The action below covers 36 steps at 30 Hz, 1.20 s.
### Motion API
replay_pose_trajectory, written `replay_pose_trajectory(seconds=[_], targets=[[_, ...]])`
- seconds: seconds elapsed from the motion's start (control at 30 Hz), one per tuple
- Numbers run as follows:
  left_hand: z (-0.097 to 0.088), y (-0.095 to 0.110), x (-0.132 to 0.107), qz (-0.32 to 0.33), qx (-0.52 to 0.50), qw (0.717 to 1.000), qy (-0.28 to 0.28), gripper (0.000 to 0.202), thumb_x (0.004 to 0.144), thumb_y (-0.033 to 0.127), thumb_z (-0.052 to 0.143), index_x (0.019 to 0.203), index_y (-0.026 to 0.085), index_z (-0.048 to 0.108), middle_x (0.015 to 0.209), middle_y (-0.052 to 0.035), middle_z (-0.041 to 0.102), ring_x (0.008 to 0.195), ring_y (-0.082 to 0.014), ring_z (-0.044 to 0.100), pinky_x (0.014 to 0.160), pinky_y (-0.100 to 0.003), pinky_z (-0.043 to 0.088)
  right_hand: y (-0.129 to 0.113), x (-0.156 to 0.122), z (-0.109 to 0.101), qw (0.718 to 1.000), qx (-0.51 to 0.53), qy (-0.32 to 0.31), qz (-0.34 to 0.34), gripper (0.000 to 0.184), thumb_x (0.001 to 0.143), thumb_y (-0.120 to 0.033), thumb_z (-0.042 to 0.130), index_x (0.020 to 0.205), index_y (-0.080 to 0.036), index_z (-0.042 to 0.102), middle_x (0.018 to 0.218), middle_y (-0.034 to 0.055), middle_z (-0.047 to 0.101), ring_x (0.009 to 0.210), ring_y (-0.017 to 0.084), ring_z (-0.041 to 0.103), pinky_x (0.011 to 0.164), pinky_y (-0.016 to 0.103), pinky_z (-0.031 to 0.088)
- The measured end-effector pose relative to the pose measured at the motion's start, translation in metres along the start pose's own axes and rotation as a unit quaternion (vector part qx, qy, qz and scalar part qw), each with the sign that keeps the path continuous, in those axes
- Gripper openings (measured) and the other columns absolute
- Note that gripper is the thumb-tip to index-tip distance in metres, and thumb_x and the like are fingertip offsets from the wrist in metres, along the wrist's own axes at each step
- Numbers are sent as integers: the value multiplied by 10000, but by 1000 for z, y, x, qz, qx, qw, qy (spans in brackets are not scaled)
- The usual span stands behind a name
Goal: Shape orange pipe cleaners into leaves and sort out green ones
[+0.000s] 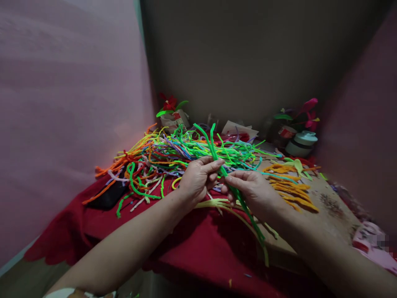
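Several green pipe cleaners point(248, 211) run as a slanting bundle through both hands over the table. Pinched around the upper part is my left hand point(198, 178), with two loose ends sticking up above it. My right hand point(251, 188) grips the same bundle just below and to the right; the lower ends hang toward the table's front edge. Behind the hands spreads a big tangled heap of multicoloured pipe cleaners point(186, 149). Pale yellow pipe cleaners point(214, 203) lie under the hands. Orange pipe-cleaner pieces point(294, 192) rest on the right.
A red cloth point(192, 240) covers the table beside a brown board point(331, 211). A dark phone-like object point(107, 194) lies left. At the back stand a red flower point(169, 103), a lidded pale jar point(301, 143) and pink flowers point(310, 109). Pink walls point(68, 103) flank the table.
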<state>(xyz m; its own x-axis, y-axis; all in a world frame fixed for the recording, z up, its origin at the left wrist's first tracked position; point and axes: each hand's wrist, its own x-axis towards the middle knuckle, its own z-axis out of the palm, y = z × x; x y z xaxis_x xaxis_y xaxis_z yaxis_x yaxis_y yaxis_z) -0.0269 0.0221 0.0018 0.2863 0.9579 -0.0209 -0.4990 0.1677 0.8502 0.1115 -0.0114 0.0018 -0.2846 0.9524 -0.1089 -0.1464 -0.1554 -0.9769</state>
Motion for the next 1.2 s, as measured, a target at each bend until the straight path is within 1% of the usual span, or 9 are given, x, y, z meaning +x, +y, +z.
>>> replay_pose_trajectory(seconds=[0.17,0.23,0.4,0.53,0.67,0.83,0.93,1.0,1.2], targets=[[2,1,-2,5,-22,1000,16,290,595,161,751,675,152,473,489,107,353,340,1,296,318,-128,218,3,-6,8,1000,2,27,-14,262,673,-379,646,616,-148,537,420,-65,446,316,22,260,325,179,153],[2,2,-1,10,-37,999,21,301,583,148,753,665,151,463,507,103,377,337,5,294,312,-129,221,4,-7,10,999,26,24,-14,240,683,-368,638,646,-149,546,398,-80,401,319,23,224,333,184,125],[0,4,2,17,-36,999,-7,286,612,177,745,759,150,501,497,109,383,337,4,307,311,-112,248,4,-7,8,998,51,33,-35,211,713,-306,611,612,-157,501,445,-55,456,338,28,261,357,198,145],[1,2,0,16,-21,1000,-5,316,625,204,738,703,178,433,461,102,413,344,-25,366,318,-121,273,4,-5,2,997,42,43,-52,159,708,-250,587,610,-153,507,467,-48,456,359,33,286,373,201,157],[4,1,-8,51,79,995,-38,200,697,247,676,701,162,495,492,60,488,383,-44,424,359,-146,324,5,-4,-1,995,40,60,-64,138,691,-239,583,604,-155,516,465,-47,463,362,37,302,369,202,168],[2,1,-12,107,263,957,-54,119,735,251,626,778,140,624,605,28,540,442,-53,467,418,-173,390,3,-2,-3,997,42,47,-40,155,679,-252,604,591,-144,534,463,-42,483,352,33,320,362,199,173],[-1,1,-8,171,291,940,-53,115,717,251,641,748,141,653,696,9,560,505,-55,478,450,-173,392,2,-1,-4,996,78,33,-27,129,677,-242,618,627,-143,551,473,-36,510,361,37,346,371,192,188],[-3,1,-7,189,280,940,-45,125,707,263,656,739,142,655,658,16,549,508,-54,464,443,-166,368,0,-1,-4,994,97,33,-25,120,669,-232,628,637,-142,555,474,-34,515,370,40,359,375,189,191],[0,3,-8,68,151,983,-78,222,686,318,689,778,120,644,530,36,514,432,-40,432,413,-160,327,-3,-6,1,996,83,20,-9,148,684,-227,613,599,-137,532,461,-41,471,349,23,282,369,199,133]])
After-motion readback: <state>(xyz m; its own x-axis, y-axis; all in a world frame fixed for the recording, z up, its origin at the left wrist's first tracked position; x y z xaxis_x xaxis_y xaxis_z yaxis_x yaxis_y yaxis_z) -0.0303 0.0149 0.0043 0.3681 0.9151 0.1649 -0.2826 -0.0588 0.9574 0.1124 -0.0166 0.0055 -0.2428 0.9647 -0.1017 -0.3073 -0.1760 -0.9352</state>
